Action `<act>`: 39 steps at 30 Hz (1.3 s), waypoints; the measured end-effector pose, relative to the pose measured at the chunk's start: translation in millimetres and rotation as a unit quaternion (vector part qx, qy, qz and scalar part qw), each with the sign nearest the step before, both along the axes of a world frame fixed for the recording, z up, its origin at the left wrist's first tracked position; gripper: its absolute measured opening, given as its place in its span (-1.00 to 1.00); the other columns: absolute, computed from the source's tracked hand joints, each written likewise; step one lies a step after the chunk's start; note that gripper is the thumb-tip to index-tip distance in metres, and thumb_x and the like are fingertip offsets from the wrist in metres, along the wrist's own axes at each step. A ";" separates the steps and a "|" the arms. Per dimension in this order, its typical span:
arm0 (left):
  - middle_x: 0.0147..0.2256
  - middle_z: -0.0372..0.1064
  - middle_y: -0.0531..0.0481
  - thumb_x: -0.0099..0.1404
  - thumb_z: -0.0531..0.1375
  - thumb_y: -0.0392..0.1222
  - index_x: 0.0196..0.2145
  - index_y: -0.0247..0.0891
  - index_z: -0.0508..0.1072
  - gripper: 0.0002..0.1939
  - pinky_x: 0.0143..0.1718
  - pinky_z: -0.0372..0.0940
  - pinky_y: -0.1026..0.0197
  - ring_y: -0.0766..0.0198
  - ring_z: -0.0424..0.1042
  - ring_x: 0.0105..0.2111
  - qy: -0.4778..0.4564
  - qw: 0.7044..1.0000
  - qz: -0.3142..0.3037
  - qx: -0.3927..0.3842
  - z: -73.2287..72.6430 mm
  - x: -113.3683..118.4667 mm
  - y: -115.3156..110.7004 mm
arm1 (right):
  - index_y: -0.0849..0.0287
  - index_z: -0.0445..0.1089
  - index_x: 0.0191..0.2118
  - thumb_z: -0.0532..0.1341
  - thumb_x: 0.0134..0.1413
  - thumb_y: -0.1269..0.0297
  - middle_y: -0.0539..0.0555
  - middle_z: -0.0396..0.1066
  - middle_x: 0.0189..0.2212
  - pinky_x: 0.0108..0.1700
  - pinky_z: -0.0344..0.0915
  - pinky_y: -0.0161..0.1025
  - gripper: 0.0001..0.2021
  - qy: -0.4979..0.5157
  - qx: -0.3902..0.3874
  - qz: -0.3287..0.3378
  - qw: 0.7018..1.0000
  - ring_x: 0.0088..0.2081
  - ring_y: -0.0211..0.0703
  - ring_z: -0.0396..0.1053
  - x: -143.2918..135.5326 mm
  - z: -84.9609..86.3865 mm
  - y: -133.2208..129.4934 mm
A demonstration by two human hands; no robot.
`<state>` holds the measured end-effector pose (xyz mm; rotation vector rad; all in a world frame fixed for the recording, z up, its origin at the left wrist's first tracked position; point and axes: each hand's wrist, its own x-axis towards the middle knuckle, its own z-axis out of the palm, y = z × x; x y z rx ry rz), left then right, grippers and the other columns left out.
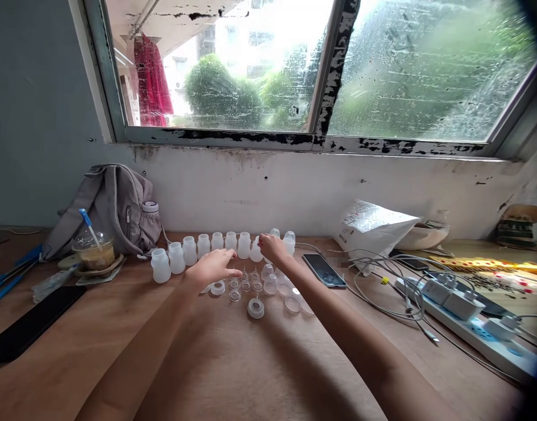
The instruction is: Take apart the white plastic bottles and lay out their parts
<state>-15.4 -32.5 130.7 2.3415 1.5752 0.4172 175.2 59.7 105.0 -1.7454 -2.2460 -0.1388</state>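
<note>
A row of frosted white baby bottles (pixel 190 251) stands upright along the back of the table. My right hand (pixel 275 248) is closed, fingertips pinched at the rim of the bottle (pixel 255 251) at the row's right end. Over the front of the row hovers my left hand (pixel 213 266), fingers stretched and apart, holding nothing. Below the hands lie several clear nipples (pixel 245 285) and a white collar ring with a nipple in it (pixel 255 307). Clear domed caps (pixel 271 285) sit beside my right wrist, and two more (pixel 289 241) stand behind it.
A phone (pixel 324 270) lies right of the caps, near tangled white cables (pixel 382 286) and a power strip (pixel 470 321). A silver-white bag (pixel 374 228) stands behind. Leftward are a grey backpack (pixel 114 210), an iced drink cup (pixel 93 250) and a black slab (pixel 35 321).
</note>
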 end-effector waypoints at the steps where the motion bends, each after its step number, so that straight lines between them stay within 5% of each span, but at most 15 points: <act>1: -0.09 0.26 -0.10 0.06 0.05 0.18 -0.10 -0.14 0.25 -0.49 -0.25 0.16 0.19 0.06 0.26 -0.12 0.002 1.000 0.002 -0.001 1.8 -0.8 -1.3 | 0.28 0.32 -0.26 -0.02 0.13 0.39 0.18 0.36 -0.29 -0.34 0.05 -0.33 -0.81 -0.004 -0.003 -0.001 1.000 -0.29 -0.18 0.32 -1.7 -0.2 1.5; 12: -0.08 0.25 -0.10 0.05 0.05 0.18 -0.11 -0.13 0.24 -0.50 -0.23 0.15 0.18 0.08 0.28 -0.15 0.011 1.000 0.003 0.000 1.6 -10.4 4.7 | 0.27 0.23 -0.08 0.02 0.11 0.30 0.24 0.37 -0.23 -0.33 0.11 -0.28 -0.73 -0.005 -0.015 -0.039 0.999 -0.18 -0.06 0.31 -5.8 1.4 17.8; 15: -0.11 0.27 -0.09 0.05 0.06 0.17 -0.14 -0.13 0.27 -0.53 -0.25 0.16 0.18 0.07 0.28 -0.17 0.012 1.000 0.002 0.002 0.3 -9.7 5.1 | 0.25 0.17 -0.04 -0.05 0.15 0.22 0.20 0.37 -0.22 -0.34 0.10 -0.31 -0.69 0.006 0.001 -0.029 1.000 -0.21 -0.10 0.32 -6.9 -0.6 1.8; 21: -0.29 0.36 -0.02 0.17 -0.04 0.07 -0.26 -0.14 0.33 -0.68 -0.38 0.17 0.23 0.17 0.34 -0.32 -0.009 0.999 -0.004 0.045 -2.4 7.5 -0.1 | 0.16 0.27 -0.29 -0.11 0.09 -0.07 0.11 0.40 -0.44 -0.48 0.02 -0.33 -0.59 0.012 -0.035 0.036 0.999 -0.41 -0.12 0.35 -3.9 -28.2 -60.8; 25: -0.36 0.35 -0.02 0.29 -0.18 -0.11 -0.26 -0.17 0.30 -0.70 -0.41 0.16 0.23 0.21 0.35 -0.39 -0.002 0.993 0.001 0.119 -24.8 19.7 -12.1 | 0.15 0.25 -0.32 -0.02 -0.01 -0.12 0.06 0.37 -0.51 -0.51 -0.03 -0.35 -0.59 0.026 -0.084 0.104 0.991 -0.47 -0.16 0.32 4.8 -53.7 -95.8; 33: -0.34 0.34 -0.06 0.25 -0.11 -0.25 -0.32 -0.23 0.30 -0.79 -0.26 0.21 0.13 0.20 0.31 -0.30 -0.014 0.963 -0.110 0.244 -101.5 2.4 -51.4 | 0.13 0.16 -0.31 0.00 0.09 0.19 -0.02 0.29 -0.55 -0.46 0.11 -0.35 -0.86 0.211 -0.037 0.246 0.945 -0.52 -0.25 0.23 -7.2 -92.1 -119.0; 39: -0.31 0.31 -0.07 0.22 -0.02 -0.15 -0.26 -0.22 0.26 -0.84 -0.25 0.24 0.12 0.18 0.31 -0.28 -0.060 0.966 -0.078 0.238 -105.7 -4.4 -59.7 | 0.13 0.14 -0.25 0.02 0.06 0.29 0.03 0.29 -0.40 -0.38 0.20 -0.31 -0.88 0.277 -0.019 0.292 0.915 -0.46 -0.25 0.26 -10.4 -96.4 -127.1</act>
